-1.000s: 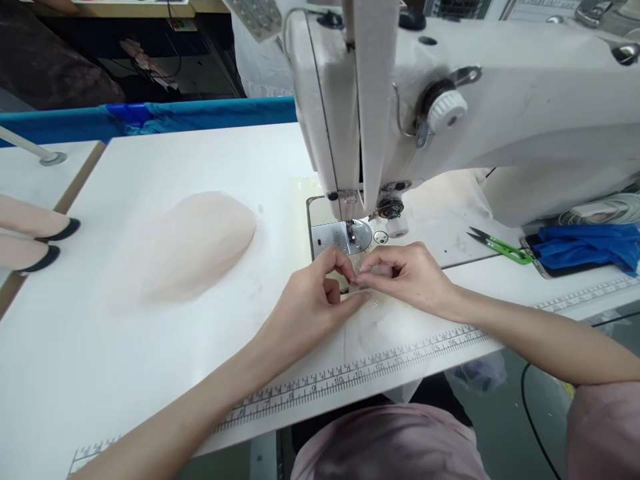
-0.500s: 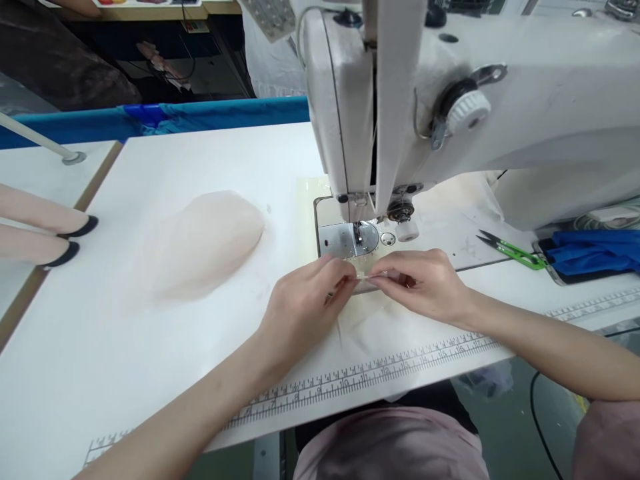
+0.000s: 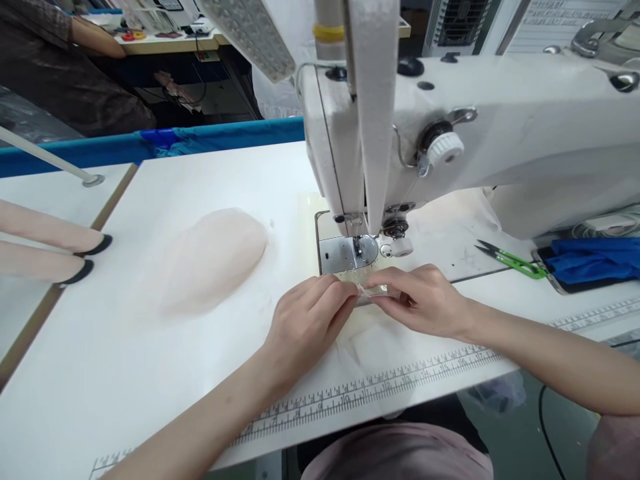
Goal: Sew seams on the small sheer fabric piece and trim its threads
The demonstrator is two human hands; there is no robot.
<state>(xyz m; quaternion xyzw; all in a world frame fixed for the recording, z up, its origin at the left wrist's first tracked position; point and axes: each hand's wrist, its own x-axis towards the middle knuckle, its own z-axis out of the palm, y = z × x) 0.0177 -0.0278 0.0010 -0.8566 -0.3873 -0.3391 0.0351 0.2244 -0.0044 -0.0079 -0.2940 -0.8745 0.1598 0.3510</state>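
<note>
My left hand (image 3: 310,320) and my right hand (image 3: 425,303) meet just in front of the sewing machine's (image 3: 480,113) needle area. Both are closed in a pinch on a thin whitish strip (image 3: 363,291), pulled between the fingertips; its exact material is too small to tell. Behind the fingers lie the metal needle plate (image 3: 337,257) and the presser foot (image 3: 357,248). A sheer beige piece of fabric (image 3: 220,257) rests on the white table left of my left hand.
Green-handled thread snips (image 3: 520,265) lie at the right, beside a blue cloth (image 3: 595,259) on a dark flat object. A printed ruler (image 3: 360,393) runs along the table's front edge. Two beige rods with black ends (image 3: 50,250) reach in from the left. Another person's arm (image 3: 95,37) shows behind.
The view has tilted up a little, so the scene sits lower. My fingers still pinch close together, and more of the whitish strip shows between them.
</note>
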